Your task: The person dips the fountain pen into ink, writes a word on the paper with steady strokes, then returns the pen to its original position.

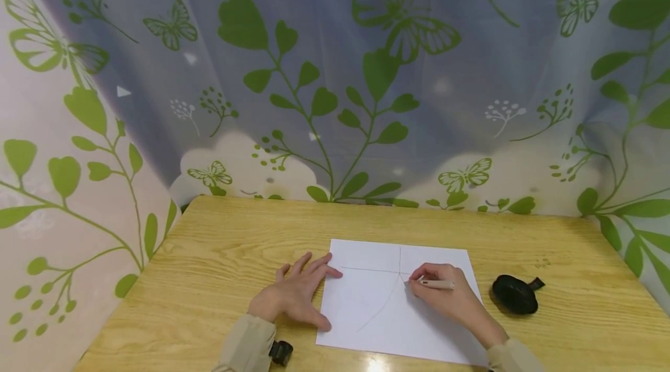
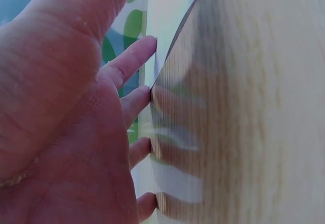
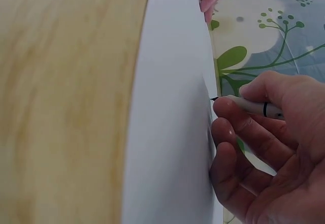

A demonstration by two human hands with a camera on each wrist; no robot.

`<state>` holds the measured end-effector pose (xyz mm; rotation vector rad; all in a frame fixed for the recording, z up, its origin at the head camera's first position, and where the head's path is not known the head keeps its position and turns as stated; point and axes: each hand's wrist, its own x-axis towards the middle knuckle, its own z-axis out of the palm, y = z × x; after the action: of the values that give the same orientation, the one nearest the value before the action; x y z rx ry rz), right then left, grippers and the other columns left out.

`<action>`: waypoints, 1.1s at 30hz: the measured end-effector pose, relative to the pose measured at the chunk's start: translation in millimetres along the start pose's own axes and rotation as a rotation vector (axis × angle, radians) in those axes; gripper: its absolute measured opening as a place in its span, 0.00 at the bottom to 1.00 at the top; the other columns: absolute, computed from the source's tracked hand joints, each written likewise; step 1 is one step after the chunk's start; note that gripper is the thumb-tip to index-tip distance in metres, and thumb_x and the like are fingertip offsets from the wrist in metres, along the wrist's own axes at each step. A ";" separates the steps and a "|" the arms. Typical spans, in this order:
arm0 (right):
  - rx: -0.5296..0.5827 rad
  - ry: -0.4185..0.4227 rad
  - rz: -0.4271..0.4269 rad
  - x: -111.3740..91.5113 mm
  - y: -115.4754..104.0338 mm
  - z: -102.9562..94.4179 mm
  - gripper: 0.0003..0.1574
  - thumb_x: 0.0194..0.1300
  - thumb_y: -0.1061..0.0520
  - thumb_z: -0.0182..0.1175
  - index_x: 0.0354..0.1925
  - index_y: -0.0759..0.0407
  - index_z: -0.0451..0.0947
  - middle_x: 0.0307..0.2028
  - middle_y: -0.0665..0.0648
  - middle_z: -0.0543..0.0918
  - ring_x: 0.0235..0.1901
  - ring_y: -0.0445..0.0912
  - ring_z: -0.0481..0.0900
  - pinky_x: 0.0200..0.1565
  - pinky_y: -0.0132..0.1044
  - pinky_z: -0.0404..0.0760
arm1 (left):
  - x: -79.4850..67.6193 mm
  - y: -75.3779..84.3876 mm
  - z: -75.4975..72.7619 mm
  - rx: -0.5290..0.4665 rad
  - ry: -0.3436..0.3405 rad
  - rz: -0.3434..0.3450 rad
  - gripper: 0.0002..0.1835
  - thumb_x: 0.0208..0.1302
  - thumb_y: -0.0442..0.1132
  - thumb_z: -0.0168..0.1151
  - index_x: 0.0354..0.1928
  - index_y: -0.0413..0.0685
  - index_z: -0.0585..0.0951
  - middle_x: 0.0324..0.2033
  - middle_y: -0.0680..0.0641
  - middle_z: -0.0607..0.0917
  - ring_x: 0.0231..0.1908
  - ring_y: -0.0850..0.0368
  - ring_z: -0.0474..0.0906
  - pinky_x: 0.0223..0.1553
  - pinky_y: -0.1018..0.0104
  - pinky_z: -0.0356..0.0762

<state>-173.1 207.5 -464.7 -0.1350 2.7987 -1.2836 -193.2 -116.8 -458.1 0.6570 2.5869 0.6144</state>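
A white sheet of paper [image 1: 361,308] lies on the wooden table, bearing a few thin lines: a vertical one, a horizontal one and a curve running down to the left. My right hand [image 1: 445,290] pinches a white pen [image 1: 437,284] between thumb and fingers, its tip at the paper just right of where the lines meet. In the right wrist view the pen [image 3: 254,107] shows a dark tip and a dark band. My left hand [image 1: 299,293] rests spread at the sheet's left edge, fingertips on the paper and table. Its fingers [image 2: 134,104] are extended in the left wrist view.
To the right of the paper, a black pouch-like object [image 1: 515,294] with a short strap lies on the wooden table [image 1: 235,238]. A small black item [image 1: 281,353] sits by the left sleeve. A curtain [image 1: 335,99] with green leaves and butterflies hangs behind the table.
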 end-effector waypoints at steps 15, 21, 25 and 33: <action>-0.043 -0.020 -0.025 -4.3 -0.3 -2.2 0.02 0.63 0.53 0.69 0.33 0.49 0.86 0.24 0.45 0.84 0.23 0.37 0.70 0.27 0.29 0.71 | -1.2 0.8 -0.2 -0.002 0.002 0.002 0.47 0.44 0.57 0.82 0.68 0.69 0.69 0.82 0.56 0.50 0.81 0.37 0.39 0.69 0.21 0.41; -0.031 -0.038 -0.021 -5.7 0.5 -4.2 0.03 0.63 0.53 0.69 0.33 0.50 0.86 0.25 0.46 0.84 0.23 0.37 0.71 0.27 0.30 0.71 | -0.7 1.1 -0.9 -0.001 0.000 0.005 0.47 0.44 0.58 0.82 0.68 0.69 0.69 0.82 0.56 0.50 0.81 0.37 0.40 0.69 0.21 0.42; -0.008 -0.055 -0.024 -5.3 2.0 -4.2 0.04 0.64 0.52 0.69 0.34 0.51 0.86 0.26 0.46 0.85 0.24 0.37 0.72 0.28 0.30 0.72 | -1.9 0.5 -1.2 0.002 0.002 0.000 0.47 0.44 0.57 0.82 0.68 0.68 0.69 0.82 0.55 0.51 0.81 0.37 0.40 0.69 0.20 0.42; -0.020 -0.058 -0.029 -8.9 3.8 -6.2 0.04 0.63 0.52 0.69 0.33 0.50 0.86 0.25 0.45 0.85 0.26 0.37 0.72 0.30 0.29 0.72 | -1.4 -0.5 -0.4 -0.001 0.009 0.008 0.47 0.44 0.58 0.81 0.68 0.70 0.69 0.82 0.55 0.51 0.81 0.36 0.40 0.69 0.20 0.42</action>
<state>-165.0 215.6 -463.5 -0.2117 2.7711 -1.2374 -192.4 -118.0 -457.7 0.6665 2.5933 0.6219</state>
